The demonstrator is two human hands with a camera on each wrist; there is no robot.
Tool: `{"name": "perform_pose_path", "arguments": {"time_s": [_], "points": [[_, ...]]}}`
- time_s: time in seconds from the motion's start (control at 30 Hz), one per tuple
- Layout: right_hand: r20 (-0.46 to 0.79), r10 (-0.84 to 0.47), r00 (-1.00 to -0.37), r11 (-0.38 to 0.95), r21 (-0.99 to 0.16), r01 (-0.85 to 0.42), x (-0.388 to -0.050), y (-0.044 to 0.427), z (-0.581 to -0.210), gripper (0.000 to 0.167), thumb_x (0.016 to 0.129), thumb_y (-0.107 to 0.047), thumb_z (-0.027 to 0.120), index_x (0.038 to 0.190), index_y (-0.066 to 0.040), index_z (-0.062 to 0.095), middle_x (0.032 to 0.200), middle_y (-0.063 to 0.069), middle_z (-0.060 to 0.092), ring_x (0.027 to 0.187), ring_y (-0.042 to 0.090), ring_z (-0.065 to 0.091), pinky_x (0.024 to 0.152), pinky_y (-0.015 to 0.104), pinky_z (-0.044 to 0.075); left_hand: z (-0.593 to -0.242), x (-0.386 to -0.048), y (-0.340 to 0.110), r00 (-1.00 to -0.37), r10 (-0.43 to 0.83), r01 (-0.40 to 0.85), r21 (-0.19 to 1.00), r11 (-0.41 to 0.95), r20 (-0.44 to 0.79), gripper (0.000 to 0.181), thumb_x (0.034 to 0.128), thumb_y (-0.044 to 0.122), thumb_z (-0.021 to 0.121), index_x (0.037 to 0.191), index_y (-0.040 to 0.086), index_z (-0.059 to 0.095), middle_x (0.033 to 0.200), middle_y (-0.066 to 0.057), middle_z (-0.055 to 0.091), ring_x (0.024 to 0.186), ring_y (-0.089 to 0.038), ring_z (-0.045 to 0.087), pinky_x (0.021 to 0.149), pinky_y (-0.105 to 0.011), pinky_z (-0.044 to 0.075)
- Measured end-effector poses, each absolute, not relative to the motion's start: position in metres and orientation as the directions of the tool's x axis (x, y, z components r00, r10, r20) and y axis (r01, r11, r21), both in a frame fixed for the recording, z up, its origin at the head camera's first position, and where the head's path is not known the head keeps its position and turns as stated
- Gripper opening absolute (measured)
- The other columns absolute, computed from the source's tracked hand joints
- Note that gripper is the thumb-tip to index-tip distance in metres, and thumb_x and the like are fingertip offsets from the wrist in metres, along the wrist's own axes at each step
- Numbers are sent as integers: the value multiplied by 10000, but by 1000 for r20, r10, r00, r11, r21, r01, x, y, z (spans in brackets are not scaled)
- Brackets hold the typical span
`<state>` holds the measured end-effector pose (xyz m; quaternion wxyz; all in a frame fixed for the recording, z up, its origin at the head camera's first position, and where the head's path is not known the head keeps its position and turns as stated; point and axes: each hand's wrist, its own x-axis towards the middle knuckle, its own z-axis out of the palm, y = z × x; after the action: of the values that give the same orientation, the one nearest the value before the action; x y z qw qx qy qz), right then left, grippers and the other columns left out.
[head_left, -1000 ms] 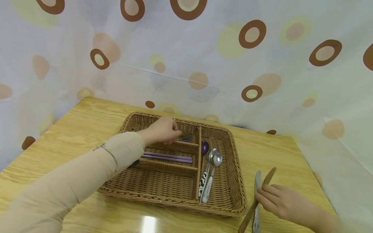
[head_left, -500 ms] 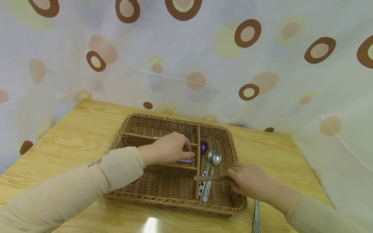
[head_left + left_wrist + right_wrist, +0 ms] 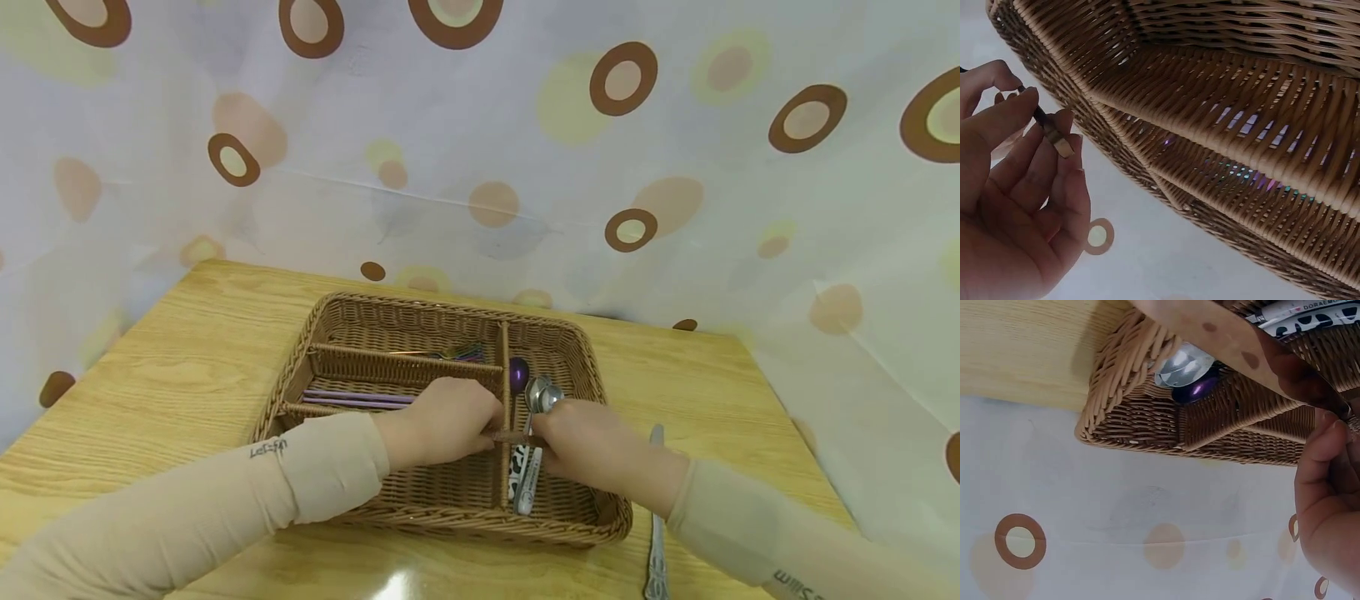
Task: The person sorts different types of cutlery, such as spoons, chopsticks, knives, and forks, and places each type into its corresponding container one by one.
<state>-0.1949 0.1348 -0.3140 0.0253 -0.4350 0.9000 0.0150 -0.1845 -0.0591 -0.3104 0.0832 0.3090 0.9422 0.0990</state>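
Note:
Both hands meet over the wicker cutlery basket [image 3: 480, 527] and hold one table knife [image 3: 512, 437]. My left hand [image 3: 453, 421] pinches it near the end of the handle [image 3: 1058, 139], thumb against fingers. My right hand [image 3: 600, 442] grips the knife further along, and the shiny blade [image 3: 1229, 347] crosses the right wrist view. Below the right hand, a purple spoon [image 3: 517, 375] and silver spoons [image 3: 550, 397] with patterned handles lie in the basket's right compartment. Purple chopsticks [image 3: 352, 398] lie in the middle compartment, partly behind the left hand.
Small colourful forks [image 3: 457, 352] lie in the basket's back compartment. A second silver knife [image 3: 656, 542] rests on the wooden table [image 3: 165, 375] right of the basket, partly under the right forearm. A spotted cloth [image 3: 450, 242] hangs behind the table.
My right hand has lifted one knife from the table and brought it left over the basket. My left hand has come from the back compartment toward the front and now holds the knife too.

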Motion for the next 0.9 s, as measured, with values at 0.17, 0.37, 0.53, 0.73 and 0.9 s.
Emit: {"name": "perform_pose_path", "arguments": {"time_s": [0.17,0.37,0.53,0.73,0.9], "points": [[-32,-792,-610,609,40,-792,-196,131,-315,210,704,-39,669,642,-141,495,556,-55,460,503,54,357,452,209,336,-314,-185,-62,-786,616,594,215,775,-50,86,851,226,687,825,148,709,760,54,684,632,-54,576,606,-213,487],[60,-807,-588,588,184,-788,-195,127,-311,219,695,-105,696,629,-159,494,564,-56,469,534,77,380,426,212,310,-311,-185,-68,-778,628,621,126,774,-25,95,857,234,675,856,147,715,808,49,701,713,-88,639,683,-235,523],[277,-808,-520,581,232,-780,-193,133,-297,205,749,-256,746,707,-148,578,609,-66,546,582,99,444,470,195,342,-307,-186,-87,-763,647,642,120,758,-5,127,863,219,666,933,130,724,867,25,719,766,-102,665,734,-257,536],[384,-685,-619,708,147,-691,-199,168,-282,158,792,-273,687,807,-118,661,700,-16,644,628,133,544,446,218,373,-304,-182,-126,-763,647,638,181,749,14,129,854,179,675,953,115,727,896,2,727,792,-117,677,742,-281,541],[317,-553,-770,820,46,-570,-205,203,-285,134,811,-251,693,824,-119,672,780,23,667,681,187,600,450,254,398,-305,-176,-162,-760,650,634,212,744,-11,114,844,157,684,940,114,726,879,6,723,778,-111,673,709,-275,541]]}}
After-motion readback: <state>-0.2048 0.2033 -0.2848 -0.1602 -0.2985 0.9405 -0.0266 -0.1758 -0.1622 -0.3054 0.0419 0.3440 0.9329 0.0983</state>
